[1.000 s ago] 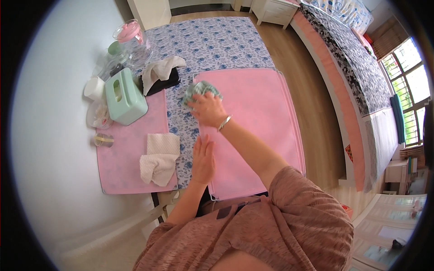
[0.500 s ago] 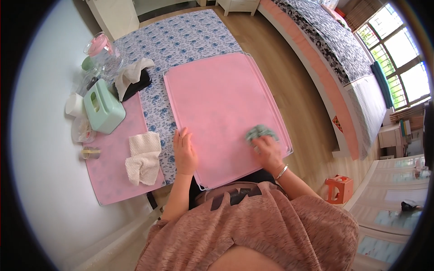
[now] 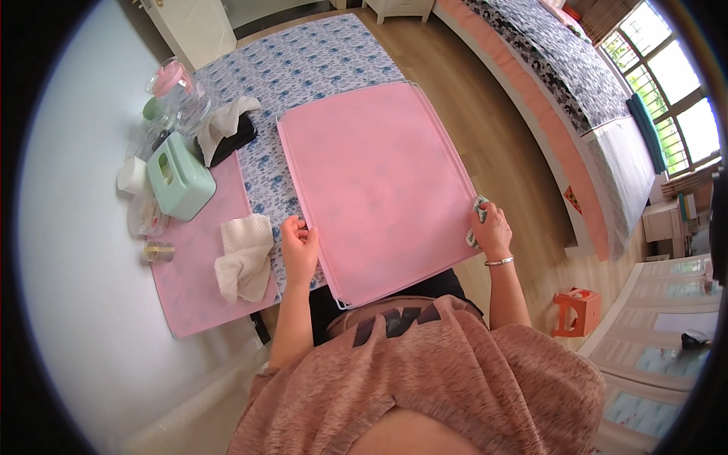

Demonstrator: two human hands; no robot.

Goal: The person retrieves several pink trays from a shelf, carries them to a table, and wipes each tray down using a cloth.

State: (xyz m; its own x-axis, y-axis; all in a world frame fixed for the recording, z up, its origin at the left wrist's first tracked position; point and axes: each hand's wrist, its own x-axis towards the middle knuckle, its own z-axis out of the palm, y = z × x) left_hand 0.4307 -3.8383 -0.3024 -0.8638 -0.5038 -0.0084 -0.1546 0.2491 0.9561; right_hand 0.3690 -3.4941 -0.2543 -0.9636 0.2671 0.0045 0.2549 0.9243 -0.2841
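A large pink rectangular panel (image 3: 379, 182) with a pale rim lies in front of me, its near edge over my lap. At its near left edge is my left hand (image 3: 300, 250), closed with curled fingers and the thumb along the rim. My right hand (image 3: 493, 229), a silver bangle on its wrist, closes round a bunched green-and-white cloth (image 3: 478, 220) and presses it against the panel's right edge. Part of the cloth is hidden under the fingers.
The blue floral tablecloth (image 3: 303, 61) reaches back behind the panel. On a pink mat (image 3: 205, 280) at left are a cream towel (image 3: 244, 258) and a mint tissue box (image 3: 180, 178); a glass jug (image 3: 186, 95) stands behind. An orange stool (image 3: 578, 311) and a bed (image 3: 546, 83) are at right.
My right hand has moved the cloth from the panel's surface rightward to its right edge. The left hand has shifted slightly left, its fingers now curled at the rim.
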